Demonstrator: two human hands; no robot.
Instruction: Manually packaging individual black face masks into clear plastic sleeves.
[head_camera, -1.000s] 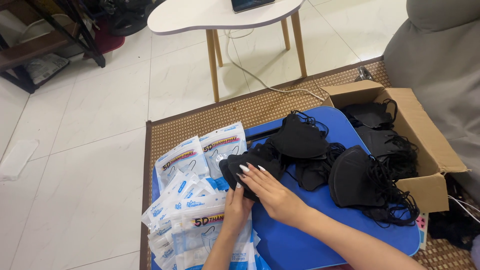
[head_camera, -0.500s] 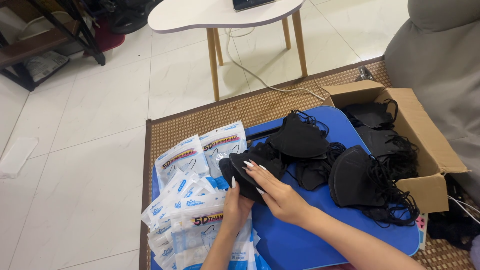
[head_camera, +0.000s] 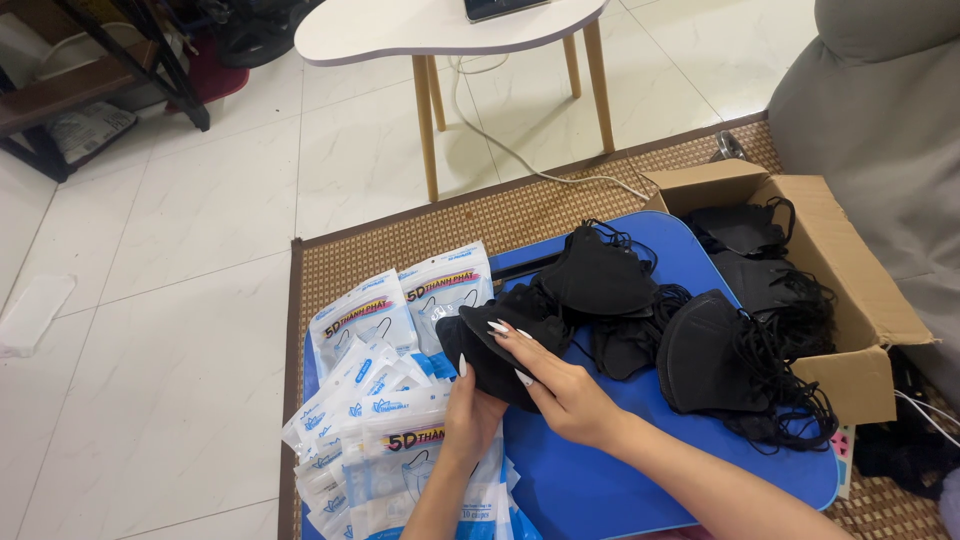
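**Hands close in on a small stack of black masks**

Now both hands meet over the same small stack of black masks (head_camera: 497, 352), which sits on the blue tray table (head_camera: 600, 480) between the pile of plastic mask pouches (head_camera: 385, 440) and the loose heap of masks (head_camera: 640, 300). Compared with a second ago the change is slight: the left hand (head_camera: 470, 415) has slid up a little from under the pouches, its fingers curled round the near edge of the stack, thumb raised against its side. The right hand (head_camera: 565, 395) has shifted marginally leftward and lies flat on top, fingers long and pressed together, pinning the masks down. The stack itself has barely moved. Judging from this, the masks are being squared and held together as one bundle rather than picked apart. Two pouches (head_camera: 400, 305) lie flat just behind the stack. Further right another clump of masks (head_camera: 720, 355) rests at the tray's edge, and an open cardboard box (head_camera: 860, 290) beside it holds more
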